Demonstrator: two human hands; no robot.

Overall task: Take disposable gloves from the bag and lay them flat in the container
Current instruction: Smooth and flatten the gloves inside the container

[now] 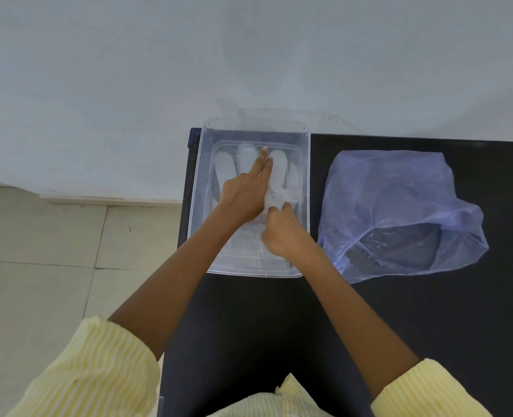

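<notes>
A clear plastic container [305, 188] stands on the black table. Inside it lies a thin translucent disposable glove [279, 173], fingers pointing away from me. My left hand [244, 194] rests flat on the glove with its fingers stretched out along it. My right hand [282, 230] is in the container beside it, fingertips pinching the glove near its palm. A pale blue plastic bag [399, 212] lies to the right of the container, its mouth open toward me; what it holds cannot be made out.
The black table [429, 311] reaches to the right and toward me. Its left edge runs just beside the container, with tiled floor [38, 251] below. A pale wall [249, 55] rises right behind the container.
</notes>
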